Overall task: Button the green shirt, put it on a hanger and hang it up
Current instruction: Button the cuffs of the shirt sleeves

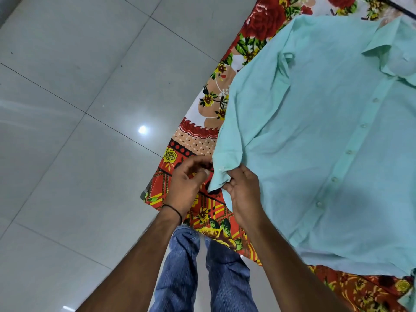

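The pale green shirt [319,136] lies flat on a flowered bedsheet, collar toward the upper right, its front placket closed with several buttons in a row. One long sleeve runs down to its cuff [219,176] at the bed's edge. My right hand [243,194] pinches that cuff from the right. My left hand [189,179], fingers curled, is right beside the cuff's open end, where a small white button shows; whether its fingers touch the fabric is unclear. No hanger is in view.
The bed with its red, orange and yellow flowered sheet [198,136] fills the right side. Grey glossy floor tiles [67,131] spread to the left. My legs in blue jeans [202,278] stand against the bed's edge.
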